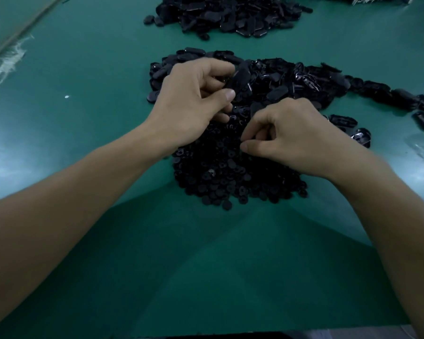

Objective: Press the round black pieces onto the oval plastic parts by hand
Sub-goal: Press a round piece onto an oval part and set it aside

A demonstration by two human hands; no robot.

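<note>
A heap of small round black pieces point(220, 177) lies on the green table point(96, 113) in front of me. Behind it spreads a pile of oval black plastic parts point(287, 81). My left hand point(191, 104) hovers over the left of that pile and pinches one oval part point(241, 78) between thumb and fingers, holding it tilted. My right hand point(294, 138) rests over the round pieces with thumb and forefinger pinched together; whatever sits between them is too small and dark to make out.
A second, larger heap of oval parts point(230, 15) lies at the far edge of the table. A trail of oval parts point(397, 99) runs off to the right. A clear plastic bag point(421, 145) lies at the right edge.
</note>
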